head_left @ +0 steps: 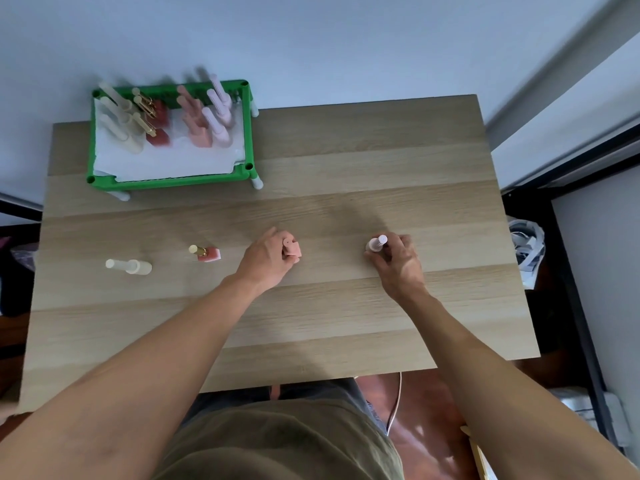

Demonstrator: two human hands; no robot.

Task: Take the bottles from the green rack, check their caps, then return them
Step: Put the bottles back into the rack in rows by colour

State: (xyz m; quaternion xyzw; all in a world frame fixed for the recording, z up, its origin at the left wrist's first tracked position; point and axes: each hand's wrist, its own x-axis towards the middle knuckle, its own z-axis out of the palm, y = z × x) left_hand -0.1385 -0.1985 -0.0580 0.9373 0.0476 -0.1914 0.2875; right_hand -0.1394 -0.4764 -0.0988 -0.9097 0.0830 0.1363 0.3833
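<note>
The green rack point(166, 183) stands at the table's far left, lined with white paper and holding several cream, red, salmon and pale pink bottles. A cream bottle point(133, 266) and a red bottle with a gold cap point(207, 253) stand alone on the table, left of my hands. My left hand point(268, 259) is closed around a salmon bottle point(292, 249) at mid-table. My right hand point(398, 263) grips a pale pink bottle point(376, 243), whose cap pokes out above my fingers. Both held bottles rest on or just above the wood.
The wooden table point(346, 168) stands against a pale wall. A plastic bag point(528, 247) sits off the table's right edge beside dark shelving. A cable point(394, 403) hangs below the near edge.
</note>
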